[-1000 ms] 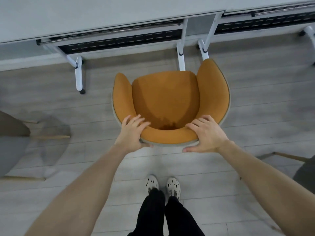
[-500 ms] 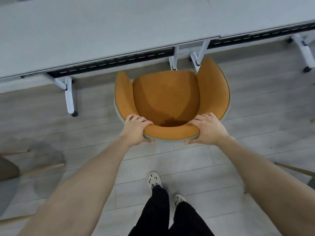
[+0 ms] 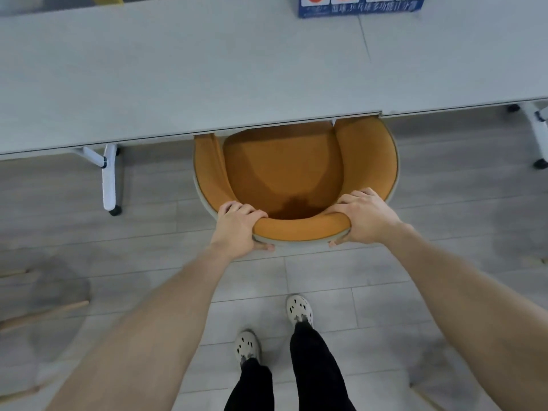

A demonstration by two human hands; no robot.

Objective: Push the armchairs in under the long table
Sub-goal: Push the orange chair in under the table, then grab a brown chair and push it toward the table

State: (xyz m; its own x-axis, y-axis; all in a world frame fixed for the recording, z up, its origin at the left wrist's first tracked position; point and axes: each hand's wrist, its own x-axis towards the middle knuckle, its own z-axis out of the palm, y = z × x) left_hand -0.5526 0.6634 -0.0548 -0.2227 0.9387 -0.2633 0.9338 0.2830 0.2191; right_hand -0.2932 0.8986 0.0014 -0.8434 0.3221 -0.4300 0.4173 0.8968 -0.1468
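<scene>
An orange armchair (image 3: 284, 167) with a grey shell stands in front of me, the front of its seat and arms tucked under the edge of the long grey table (image 3: 207, 72). My left hand (image 3: 238, 229) grips the left end of the curved backrest top, fingers over the inside and thumb behind. On the right end, my right hand (image 3: 363, 218) grips the same way. The chair's legs are hidden.
White table legs on castors stand at the left (image 3: 109, 179) and far right (image 3: 538, 134). A blue printed box (image 3: 360, 5) lies on the table's far side. Wooden legs of another chair (image 3: 44, 314) show at the left edge. My feet (image 3: 299, 310) stand on grey floorboards.
The armchair has slid forward so its front now sits under the table edge. I have stepped forward with it, and both hands have curled tighter round the backrest.
</scene>
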